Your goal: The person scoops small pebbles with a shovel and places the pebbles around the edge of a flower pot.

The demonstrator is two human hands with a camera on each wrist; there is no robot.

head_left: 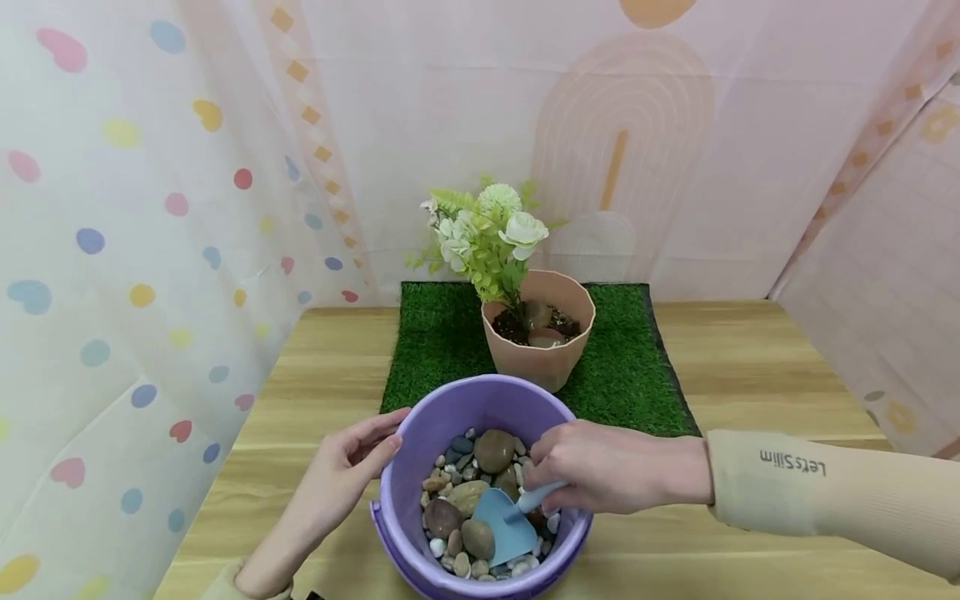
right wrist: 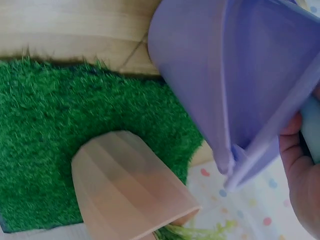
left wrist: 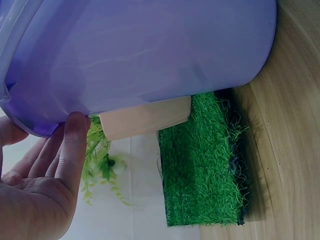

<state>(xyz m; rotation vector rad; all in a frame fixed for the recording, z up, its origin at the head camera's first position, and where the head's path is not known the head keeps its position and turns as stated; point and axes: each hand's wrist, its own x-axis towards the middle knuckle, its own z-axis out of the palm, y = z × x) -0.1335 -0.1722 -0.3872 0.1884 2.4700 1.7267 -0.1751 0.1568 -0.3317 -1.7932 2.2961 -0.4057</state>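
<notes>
My right hand (head_left: 592, 467) grips the light blue handle of a small toy shovel (head_left: 506, 529) and reaches over the right rim of a purple bucket (head_left: 480, 392). The shovel's blade lies among the stones (head_left: 442, 518) inside, a mix of large brown and small pale pebbles. At the bucket's left side, my left hand (head_left: 348, 467) holds the rim with thumb and fingers. The left wrist view has the fingertips (left wrist: 76, 122) against the bucket's outer wall. In the right wrist view the shovel handle (right wrist: 311, 127) shows only partly, at the frame's edge.
Behind the bucket, a peach flowerpot (head_left: 536, 358) with white flowers (head_left: 498, 225), dark soil and large stones stands on a green turf mat (head_left: 622, 367). The mat lies on a wooden table (head_left: 322, 375). Patterned curtains (head_left: 420, 100) hang around it.
</notes>
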